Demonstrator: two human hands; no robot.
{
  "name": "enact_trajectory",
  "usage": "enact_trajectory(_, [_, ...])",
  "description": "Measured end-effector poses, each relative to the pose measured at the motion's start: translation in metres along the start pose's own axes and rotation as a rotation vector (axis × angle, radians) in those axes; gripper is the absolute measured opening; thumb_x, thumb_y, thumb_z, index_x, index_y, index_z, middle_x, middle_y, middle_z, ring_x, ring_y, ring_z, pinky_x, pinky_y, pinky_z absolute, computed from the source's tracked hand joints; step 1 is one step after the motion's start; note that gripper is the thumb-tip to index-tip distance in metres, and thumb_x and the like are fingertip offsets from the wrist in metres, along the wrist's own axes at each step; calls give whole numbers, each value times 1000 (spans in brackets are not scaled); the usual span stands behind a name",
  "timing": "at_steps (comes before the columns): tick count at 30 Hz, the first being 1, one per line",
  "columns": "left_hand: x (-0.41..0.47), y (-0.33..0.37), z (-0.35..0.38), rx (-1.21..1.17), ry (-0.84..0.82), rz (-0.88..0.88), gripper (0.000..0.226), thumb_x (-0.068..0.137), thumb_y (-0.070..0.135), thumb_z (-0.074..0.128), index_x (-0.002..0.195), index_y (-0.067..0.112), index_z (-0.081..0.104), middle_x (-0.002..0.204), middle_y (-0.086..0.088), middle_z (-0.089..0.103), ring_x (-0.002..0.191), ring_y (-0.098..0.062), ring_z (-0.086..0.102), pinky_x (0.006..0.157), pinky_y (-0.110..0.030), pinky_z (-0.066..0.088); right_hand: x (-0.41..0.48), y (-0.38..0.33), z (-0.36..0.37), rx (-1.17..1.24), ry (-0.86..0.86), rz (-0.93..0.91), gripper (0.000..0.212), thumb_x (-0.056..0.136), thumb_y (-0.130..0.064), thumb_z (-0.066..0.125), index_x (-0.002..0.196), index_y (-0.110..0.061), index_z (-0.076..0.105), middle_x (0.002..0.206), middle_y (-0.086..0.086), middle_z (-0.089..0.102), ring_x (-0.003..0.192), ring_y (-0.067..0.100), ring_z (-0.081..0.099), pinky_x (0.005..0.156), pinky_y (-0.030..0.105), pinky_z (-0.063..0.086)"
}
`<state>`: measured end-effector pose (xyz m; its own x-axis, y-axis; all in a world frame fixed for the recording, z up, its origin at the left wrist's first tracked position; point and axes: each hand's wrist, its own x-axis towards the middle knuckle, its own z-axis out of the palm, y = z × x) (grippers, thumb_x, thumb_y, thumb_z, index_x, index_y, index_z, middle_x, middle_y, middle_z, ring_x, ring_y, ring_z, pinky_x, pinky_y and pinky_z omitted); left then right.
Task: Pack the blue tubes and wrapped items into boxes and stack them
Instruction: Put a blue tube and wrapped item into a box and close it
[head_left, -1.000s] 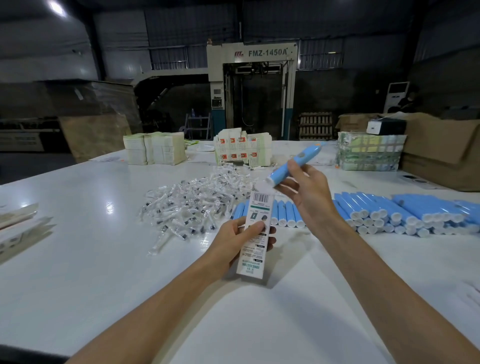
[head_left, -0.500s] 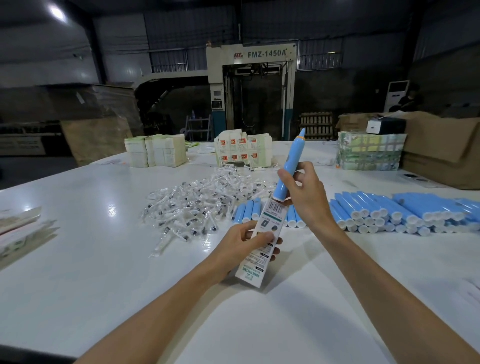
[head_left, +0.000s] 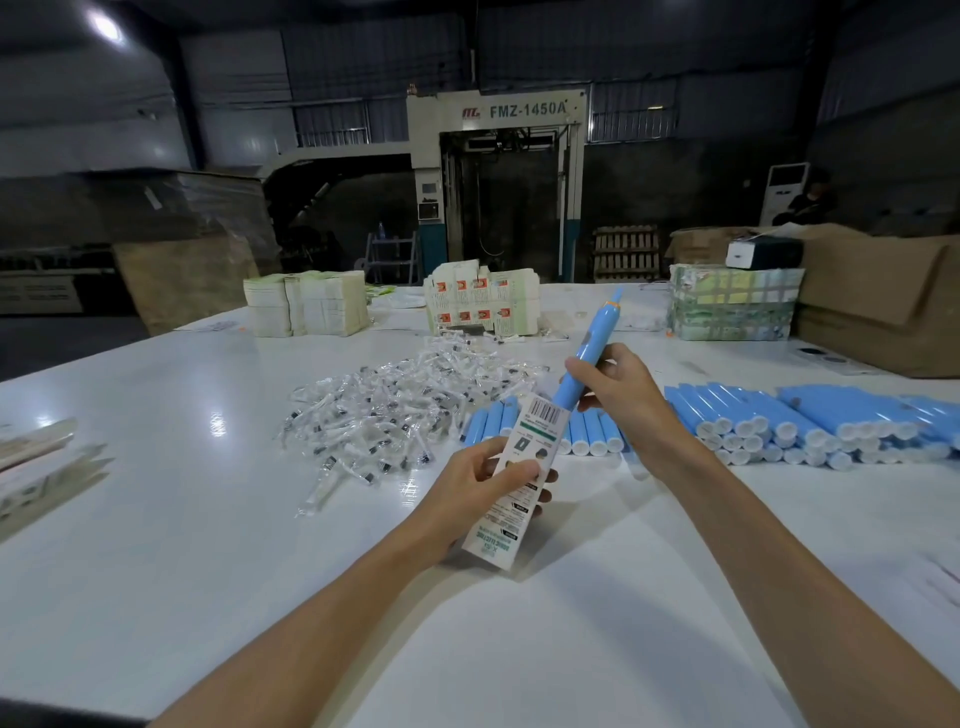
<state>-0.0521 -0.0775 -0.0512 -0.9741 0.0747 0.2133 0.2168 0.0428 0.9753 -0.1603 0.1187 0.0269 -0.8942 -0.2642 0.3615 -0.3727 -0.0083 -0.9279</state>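
Note:
My left hand (head_left: 470, 488) grips a narrow white printed box (head_left: 519, 480) tilted up to the right, its open top end by the barcode. My right hand (head_left: 621, 387) holds a blue tube (head_left: 589, 351) with an orange tip, whose lower end sits in the box's mouth. Behind the hands lies a short row of blue tubes (head_left: 587, 434). A larger pile of blue tubes (head_left: 810, 421) spreads to the right. A heap of clear wrapped items (head_left: 395, 415) lies on the white table (head_left: 208, 545) left of centre.
Stacks of flat white cartons (head_left: 306, 304) and printed boxes (head_left: 480, 301) stand at the table's far side. A wrapped bundle (head_left: 732, 304) and a brown cardboard box (head_left: 883, 301) are at the far right. Flat packs (head_left: 36, 467) lie at the left edge.
My right hand swung the blue tube from slanted to nearly in line with the box and brought its lower end into the box's open top. The left hand tilted the box to meet it.

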Motion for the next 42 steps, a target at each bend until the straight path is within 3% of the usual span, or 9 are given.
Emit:
enact_trajectory(6, [-1, 1, 2, 29, -4, 0, 47, 101, 39, 75, 141, 18, 63, 124, -8, 79, 108, -36, 78, 99, -52, 63, 1, 0, -2, -87, -21, -41, 76, 96, -20, 75, 148, -38, 24, 116, -1, 64, 91, 14, 65, 64, 20, 51])
enact_trajectory(13, [0, 0, 2, -3, 41, 12, 45, 103, 40, 73, 141, 20, 62, 126, -8, 78, 107, -35, 79, 96, -52, 64, -7, 10, 12, -200, -37, -70, 20, 102, -31, 64, 119, -25, 54, 118, 4, 58, 98, 7, 56, 72, 19, 46])
enact_trajectory(17, [4, -4, 0, -24, 61, 11, 41, 106, 42, 68, 140, 21, 62, 125, -7, 78, 103, -33, 79, 88, -43, 66, -15, 22, 25, -190, -57, -78, 24, 108, -36, 53, 128, -24, 56, 123, 0, 60, 107, 14, 63, 74, 25, 48])
enact_trajectory(21, [5, -8, -7, -2, 170, 17, 31, 110, 41, 60, 138, 28, 61, 119, -1, 80, 94, -25, 80, 79, -33, 64, -14, 34, 37, -154, 69, -56, 29, 110, -38, 47, 135, -25, 55, 122, -5, 62, 91, 1, 67, 70, 18, 48])
enact_trajectory(27, [11, -6, -25, -83, 469, 86, 21, 111, 29, 58, 131, 22, 62, 103, -9, 82, 81, -24, 80, 67, -32, 65, 4, 66, 82, -330, -65, -32, 17, 105, -7, 55, 118, -10, 65, 110, 6, 69, 101, 23, 68, 92, 39, 56])
enact_trajectory(32, [15, -14, -49, 25, 722, 145, 9, 111, 30, 58, 114, 36, 65, 104, -3, 80, 85, -22, 80, 70, -38, 65, 14, 79, 137, -378, -274, 8, 16, 104, -9, 58, 112, -21, 65, 103, -5, 72, 89, 11, 69, 73, 27, 57])
enact_trajectory(35, [15, -15, -58, 20, 798, 143, 7, 110, 35, 59, 112, 36, 65, 108, -7, 78, 96, -32, 78, 83, -52, 65, 17, 75, 166, -328, -344, 53, 16, 101, -15, 55, 98, -17, 70, 82, -7, 71, 75, 14, 68, 70, 37, 57])
enact_trajectory(38, [14, -14, -64, -1, 813, 143, 13, 109, 37, 59, 117, 29, 65, 105, -11, 79, 92, -34, 78, 83, -57, 65, 18, 68, 184, -304, -285, 85, 35, 98, -28, 48, 69, -13, 63, 54, -3, 51, 55, 18, 51, 62, 42, 45])
enact_trajectory(42, [14, -16, -64, 31, 806, 163, 11, 110, 37, 58, 116, 31, 64, 97, -8, 80, 78, -24, 79, 76, -51, 67, 16, 70, 192, -81, -234, 222, 37, 102, -19, 47, 68, -19, 60, 64, 3, 51, 56, 14, 49, 60, 32, 45])
